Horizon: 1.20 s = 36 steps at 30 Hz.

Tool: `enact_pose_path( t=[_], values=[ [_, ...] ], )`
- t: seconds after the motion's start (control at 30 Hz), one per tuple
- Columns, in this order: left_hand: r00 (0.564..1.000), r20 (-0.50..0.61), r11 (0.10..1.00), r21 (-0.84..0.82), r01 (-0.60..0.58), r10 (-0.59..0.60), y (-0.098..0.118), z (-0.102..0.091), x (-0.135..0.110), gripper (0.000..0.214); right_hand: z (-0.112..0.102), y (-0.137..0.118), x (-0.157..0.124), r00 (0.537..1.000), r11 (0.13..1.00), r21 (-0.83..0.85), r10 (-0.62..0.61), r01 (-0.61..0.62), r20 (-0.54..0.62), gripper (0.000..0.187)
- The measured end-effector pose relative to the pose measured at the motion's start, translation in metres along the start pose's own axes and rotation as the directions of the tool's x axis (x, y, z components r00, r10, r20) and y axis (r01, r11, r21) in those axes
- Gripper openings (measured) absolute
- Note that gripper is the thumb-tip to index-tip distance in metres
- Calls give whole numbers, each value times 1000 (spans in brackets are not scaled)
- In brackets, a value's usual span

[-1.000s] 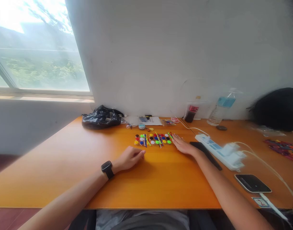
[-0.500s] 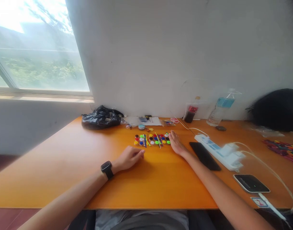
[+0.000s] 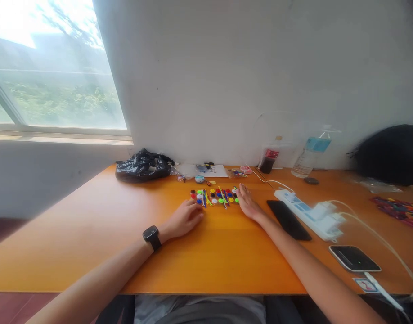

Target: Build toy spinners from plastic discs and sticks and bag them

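Flanking discs (image 3: 213,196) on an orange desk (image 3: 206,258) by the wall (image 3: 209,90), 2 grips (image 3: 182,219) (image 3: 249,207) lie spread.

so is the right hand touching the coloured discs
Cannot tell: the head view shows the right hand overlapping the rightmost coloured discs, hiding any gap.

The right hand (image 3: 248,202) lies alongside coloured discs (image 3: 213,195).
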<state>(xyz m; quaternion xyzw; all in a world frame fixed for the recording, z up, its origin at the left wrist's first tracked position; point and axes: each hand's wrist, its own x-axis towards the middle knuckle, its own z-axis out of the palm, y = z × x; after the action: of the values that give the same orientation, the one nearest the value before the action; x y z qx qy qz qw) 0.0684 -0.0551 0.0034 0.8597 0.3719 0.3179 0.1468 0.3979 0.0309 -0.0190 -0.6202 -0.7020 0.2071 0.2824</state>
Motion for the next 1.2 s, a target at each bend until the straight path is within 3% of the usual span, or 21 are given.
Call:
enact_pose_path(
  t=[0.7,0.93,1.1,1.2],
  values=[
    [999,36,997,75,-28,25,-2,0,-1,36,-2,-4,-3,1000,998,-54,15,-15,-1,100],
    [990,-124,998,-7,62,-63,-3,-5,-1,26,2,5,2,999,999,42,-27,29,-37,102],
    [965,-232,965,199,169,-121,-18,-30,17,26,2,11,4,997,995,94,-38,44,-62,95],
    [974,-180,881,428,202,-136,-39,-49,36,31,1,9,3,997,995,93,-40,46,-63,93]
  ],
)
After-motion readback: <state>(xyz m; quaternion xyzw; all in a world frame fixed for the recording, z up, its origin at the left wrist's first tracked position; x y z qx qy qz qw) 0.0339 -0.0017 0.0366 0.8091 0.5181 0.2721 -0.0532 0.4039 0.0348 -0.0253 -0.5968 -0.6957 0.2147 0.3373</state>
